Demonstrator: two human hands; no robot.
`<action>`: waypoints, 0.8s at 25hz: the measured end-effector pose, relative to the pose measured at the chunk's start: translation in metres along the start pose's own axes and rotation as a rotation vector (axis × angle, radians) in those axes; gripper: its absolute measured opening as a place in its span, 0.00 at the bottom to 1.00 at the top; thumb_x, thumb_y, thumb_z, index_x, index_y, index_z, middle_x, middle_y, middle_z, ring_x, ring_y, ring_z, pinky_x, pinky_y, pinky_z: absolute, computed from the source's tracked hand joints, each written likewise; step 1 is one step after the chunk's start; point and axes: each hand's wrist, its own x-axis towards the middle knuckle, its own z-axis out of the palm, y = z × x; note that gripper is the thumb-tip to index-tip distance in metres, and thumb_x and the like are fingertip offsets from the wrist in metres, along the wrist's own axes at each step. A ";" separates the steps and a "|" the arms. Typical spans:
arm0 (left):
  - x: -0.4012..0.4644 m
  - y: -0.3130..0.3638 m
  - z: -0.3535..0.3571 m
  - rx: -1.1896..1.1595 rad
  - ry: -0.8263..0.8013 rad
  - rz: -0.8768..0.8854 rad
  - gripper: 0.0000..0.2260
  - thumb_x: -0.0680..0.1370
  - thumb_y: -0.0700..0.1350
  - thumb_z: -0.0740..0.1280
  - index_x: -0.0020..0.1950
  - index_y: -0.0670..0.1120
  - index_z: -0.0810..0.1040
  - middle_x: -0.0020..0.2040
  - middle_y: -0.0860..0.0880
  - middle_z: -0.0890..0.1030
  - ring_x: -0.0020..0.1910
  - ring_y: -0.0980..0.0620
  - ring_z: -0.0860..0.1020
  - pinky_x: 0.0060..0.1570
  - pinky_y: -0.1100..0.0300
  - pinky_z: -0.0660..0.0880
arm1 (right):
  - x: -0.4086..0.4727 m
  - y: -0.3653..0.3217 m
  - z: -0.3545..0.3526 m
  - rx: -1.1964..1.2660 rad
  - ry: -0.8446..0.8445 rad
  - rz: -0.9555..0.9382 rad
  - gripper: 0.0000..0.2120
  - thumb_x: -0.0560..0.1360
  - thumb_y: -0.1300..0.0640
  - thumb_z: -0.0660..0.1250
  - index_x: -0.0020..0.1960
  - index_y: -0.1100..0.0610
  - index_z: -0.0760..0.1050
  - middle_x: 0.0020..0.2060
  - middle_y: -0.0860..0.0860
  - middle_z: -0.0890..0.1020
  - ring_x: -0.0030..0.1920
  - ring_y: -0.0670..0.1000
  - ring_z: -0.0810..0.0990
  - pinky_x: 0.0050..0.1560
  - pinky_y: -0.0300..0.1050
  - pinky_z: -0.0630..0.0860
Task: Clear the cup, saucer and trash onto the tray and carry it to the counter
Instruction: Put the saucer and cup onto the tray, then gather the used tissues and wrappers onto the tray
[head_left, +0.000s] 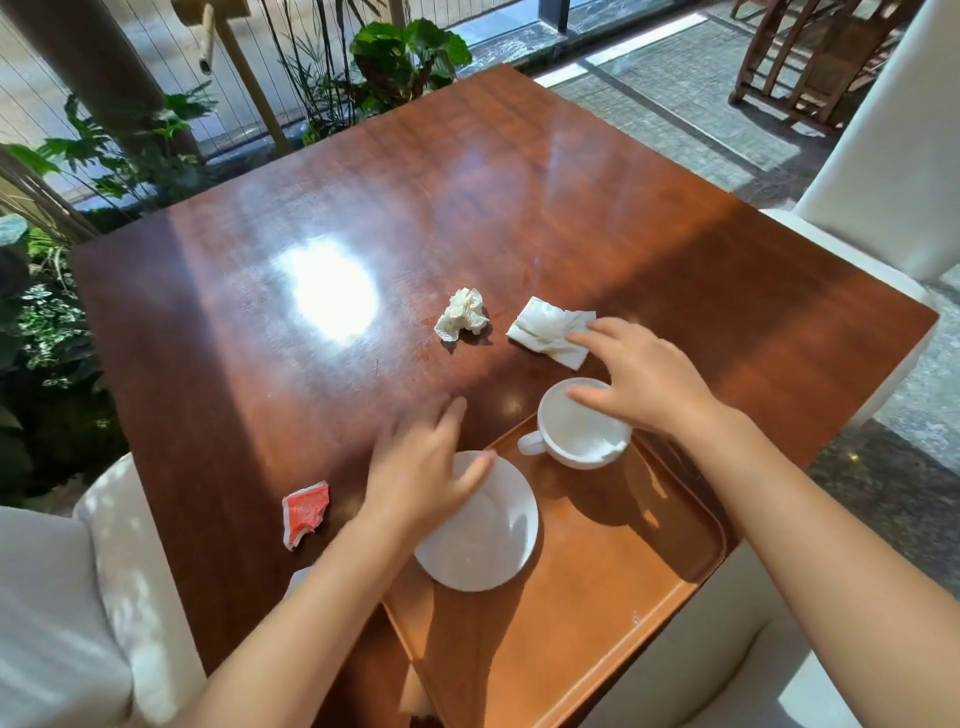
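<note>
A brown tray lies at the table's near corner. On its far end stands a white cup, handle to the left. A white saucer rests across the tray's left rim. My left hand hovers over the saucer's left edge, fingers spread, blurred by motion. My right hand reaches over the cup, its fingertips touching a flat used napkin. A crumpled tissue lies left of the napkin. A torn red packet sits near the table's left edge.
The wooden table is glossy with a sun glare in the middle. White chairs stand at the lower left and at the right. Plants line the far side.
</note>
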 end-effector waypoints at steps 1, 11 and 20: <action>0.021 -0.006 -0.003 -0.041 0.062 0.011 0.28 0.75 0.60 0.58 0.70 0.46 0.67 0.69 0.44 0.71 0.66 0.42 0.71 0.62 0.46 0.67 | 0.013 0.003 -0.002 -0.014 0.036 -0.013 0.27 0.71 0.45 0.66 0.69 0.48 0.67 0.68 0.51 0.70 0.67 0.55 0.68 0.61 0.52 0.69; 0.159 -0.034 0.039 0.088 -0.034 0.082 0.24 0.78 0.39 0.62 0.73 0.48 0.63 0.75 0.47 0.61 0.70 0.43 0.65 0.62 0.47 0.70 | 0.104 0.031 0.038 -0.213 -0.228 -0.232 0.21 0.77 0.53 0.62 0.70 0.46 0.65 0.73 0.48 0.64 0.71 0.54 0.61 0.63 0.53 0.71; 0.159 -0.036 0.047 -0.131 0.124 0.043 0.11 0.77 0.37 0.63 0.57 0.44 0.80 0.60 0.43 0.76 0.60 0.41 0.72 0.50 0.47 0.75 | 0.106 0.045 0.057 -0.027 -0.129 -0.229 0.10 0.76 0.57 0.64 0.54 0.57 0.80 0.55 0.52 0.82 0.56 0.56 0.74 0.49 0.55 0.76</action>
